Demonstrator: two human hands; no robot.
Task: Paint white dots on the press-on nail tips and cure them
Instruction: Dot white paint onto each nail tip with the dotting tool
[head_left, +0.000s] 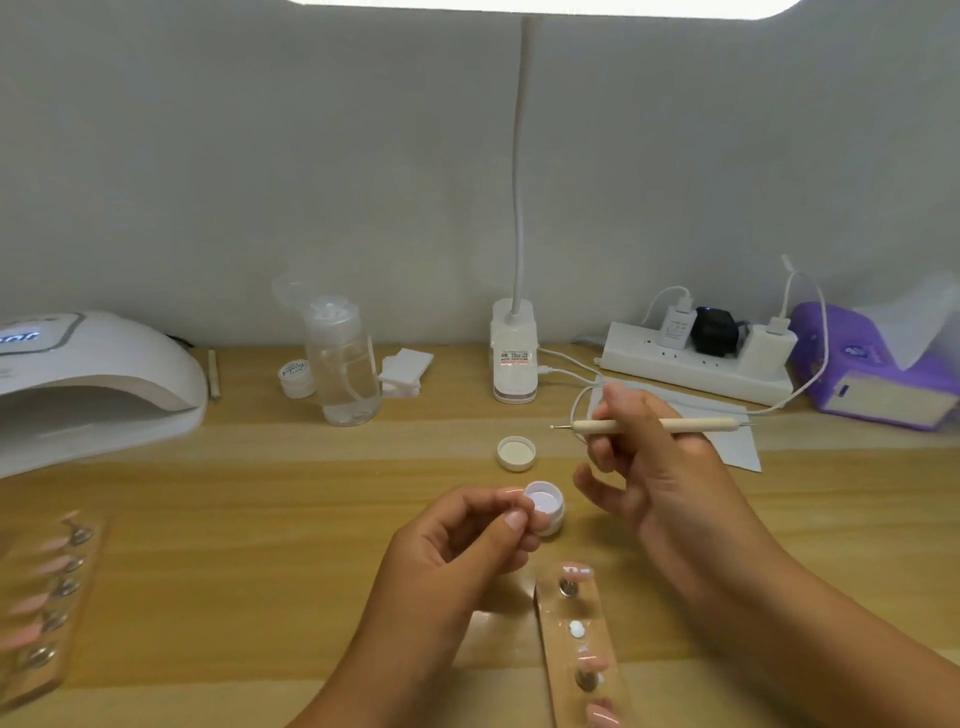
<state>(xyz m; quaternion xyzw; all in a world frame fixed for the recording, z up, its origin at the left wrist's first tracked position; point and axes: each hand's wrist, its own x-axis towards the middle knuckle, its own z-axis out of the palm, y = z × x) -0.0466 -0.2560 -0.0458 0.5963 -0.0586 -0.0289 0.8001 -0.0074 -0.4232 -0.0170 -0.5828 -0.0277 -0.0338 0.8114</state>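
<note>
**Item 1.** Pale pink, glossy press-on nail tips (577, 570), mounted in a row on a clear plastic strip (550, 639) lying on the bench (311, 519) at near centre, just below the hands. A white blob sits on the strip between the tips. No dots can be made out on the tips.

**Item 2.** Small round white plastic pot of white paint (545, 506), open, smooth-walled. The left hand (462, 540) pinches it between thumb and fingers, tilted towards the viewer.

**Item 3.** Slim pale wooden dotting tool with fine metal ends (654, 426), held pen-fashion in the right hand (639, 467). It lies level, with its left end above the pot and apart from it.

**Step, as judged:** loading the tool. Dip only the ball end and lift a small bead. Keep the pot braced so the dots come out even.

**Item 4.** Ribbed white screw lid (516, 453), upturned, just beyond the pot.

**Item 5.** Domed white curing lamp (93, 374), far left, display lit, with a second strip of pink tips (47, 597) in front of it.

**Item 6.** Clear pump bottle (343, 364), white power strip (696, 364) and purple tissue pack (872, 364) along the back.
</note>
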